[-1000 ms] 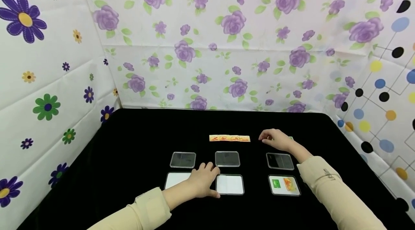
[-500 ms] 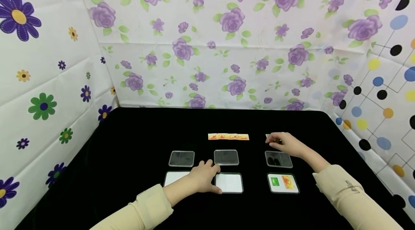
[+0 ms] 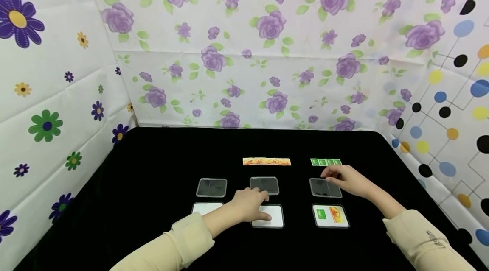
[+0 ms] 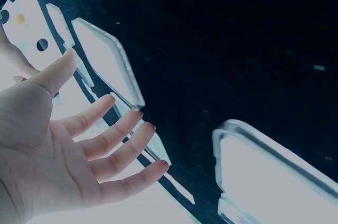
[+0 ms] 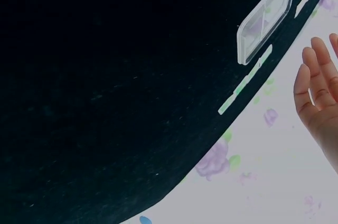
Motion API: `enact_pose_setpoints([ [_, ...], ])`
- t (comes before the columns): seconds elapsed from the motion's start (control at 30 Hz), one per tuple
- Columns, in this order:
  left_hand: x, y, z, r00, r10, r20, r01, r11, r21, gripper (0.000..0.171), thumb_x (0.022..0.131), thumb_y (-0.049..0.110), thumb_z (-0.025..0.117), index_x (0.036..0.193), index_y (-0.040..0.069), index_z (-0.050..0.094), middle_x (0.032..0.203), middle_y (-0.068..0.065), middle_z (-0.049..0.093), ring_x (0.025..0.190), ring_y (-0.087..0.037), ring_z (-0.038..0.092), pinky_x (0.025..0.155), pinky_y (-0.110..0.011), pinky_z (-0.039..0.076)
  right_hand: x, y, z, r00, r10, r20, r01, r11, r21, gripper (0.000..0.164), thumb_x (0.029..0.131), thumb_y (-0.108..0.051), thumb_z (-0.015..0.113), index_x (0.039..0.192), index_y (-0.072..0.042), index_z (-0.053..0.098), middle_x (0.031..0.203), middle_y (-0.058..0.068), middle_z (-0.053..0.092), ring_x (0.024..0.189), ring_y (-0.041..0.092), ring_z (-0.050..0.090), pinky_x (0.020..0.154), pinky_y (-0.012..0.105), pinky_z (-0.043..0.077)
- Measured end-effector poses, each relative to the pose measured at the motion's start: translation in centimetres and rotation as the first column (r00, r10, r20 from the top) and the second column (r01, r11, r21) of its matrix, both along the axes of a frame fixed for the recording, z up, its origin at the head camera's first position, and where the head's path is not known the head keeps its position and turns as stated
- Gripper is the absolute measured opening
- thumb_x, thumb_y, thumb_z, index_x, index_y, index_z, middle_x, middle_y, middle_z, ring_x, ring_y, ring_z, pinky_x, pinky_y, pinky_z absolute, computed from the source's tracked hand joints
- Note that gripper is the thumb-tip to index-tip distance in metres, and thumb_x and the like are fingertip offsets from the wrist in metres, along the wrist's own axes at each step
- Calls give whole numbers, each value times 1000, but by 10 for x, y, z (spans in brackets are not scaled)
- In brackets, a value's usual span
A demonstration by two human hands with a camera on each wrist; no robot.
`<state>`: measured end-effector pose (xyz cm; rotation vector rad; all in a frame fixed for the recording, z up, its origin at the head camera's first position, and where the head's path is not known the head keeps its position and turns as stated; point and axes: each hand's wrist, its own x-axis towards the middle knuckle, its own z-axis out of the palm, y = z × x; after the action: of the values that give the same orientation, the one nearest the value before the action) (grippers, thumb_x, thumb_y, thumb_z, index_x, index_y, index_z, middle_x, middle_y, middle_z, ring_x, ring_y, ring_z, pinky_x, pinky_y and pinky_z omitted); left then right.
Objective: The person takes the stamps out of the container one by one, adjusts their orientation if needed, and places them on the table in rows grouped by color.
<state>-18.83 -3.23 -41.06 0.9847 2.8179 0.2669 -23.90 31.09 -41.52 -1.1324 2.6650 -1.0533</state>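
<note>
My left hand [image 3: 246,206] is held over the near middle white-bottomed case [image 3: 276,219], fingers spread and apart; the left wrist view shows its palm bare. Behind it lies a clear plastic cover [image 3: 264,185]. My right hand [image 3: 350,181] hovers by another clear cover [image 3: 324,191], its fingers loosely bent and nothing visible in them. Just beyond that hand is a row of small green cards [image 3: 322,162]. In front of the cover lies a white case [image 3: 325,222] bearing one green and one orange card.
A row of orange-yellow cards [image 3: 266,161] lies at the back middle of the black tabletop [image 3: 172,148]. To the left are a third clear cover [image 3: 211,187] and a white case [image 3: 202,208] partly hidden by my left arm. Flowered and dotted cloth walls [image 3: 244,88] surround the table.
My right hand has drawn back toward me and right from the green cards, uncovering their row. My left hand has shifted slightly right over the middle case.
</note>
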Motion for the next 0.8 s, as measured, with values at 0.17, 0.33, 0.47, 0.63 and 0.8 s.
enact_pose_setpoints([
  [0.17,-2,12,3,997,-62,-38,64,998,29,43,79,46,70,111,17,66,107,-2,68,92,-19,65,77,-39,53,13,5,-2,1000,-4,-9,3,1000,-23,13,94,-2,53,105,3,59,90,18,61,70,19,57,59,24,46],
  [0.33,-1,26,7,990,-102,-95,108,992,59,38,81,44,68,109,17,67,105,0,69,92,-16,65,77,-34,53,27,10,-6,999,-11,-44,11,1000,-13,13,91,-2,57,104,1,60,90,15,61,71,11,55,58,22,45],
  [0.47,-2,40,10,985,-120,-128,130,989,74,38,82,43,69,109,17,67,102,1,70,88,-13,65,75,-30,52,37,16,-7,996,-37,-79,37,999,-2,14,90,-2,60,104,0,60,90,12,62,73,5,55,57,22,45],
  [0.63,-3,58,11,985,-130,-114,140,986,86,35,83,41,69,109,18,66,102,3,69,83,-9,63,69,-23,48,46,22,-8,994,-85,-73,87,996,19,15,90,-4,60,104,0,60,91,13,62,74,2,54,58,22,45],
  [0.8,-1,75,11,982,-148,-113,158,984,84,32,84,42,68,107,20,67,102,5,69,84,-7,63,68,-19,47,54,24,-13,988,-154,-30,156,985,73,20,90,-14,63,107,-2,60,95,11,62,76,-2,51,58,21,44],
])
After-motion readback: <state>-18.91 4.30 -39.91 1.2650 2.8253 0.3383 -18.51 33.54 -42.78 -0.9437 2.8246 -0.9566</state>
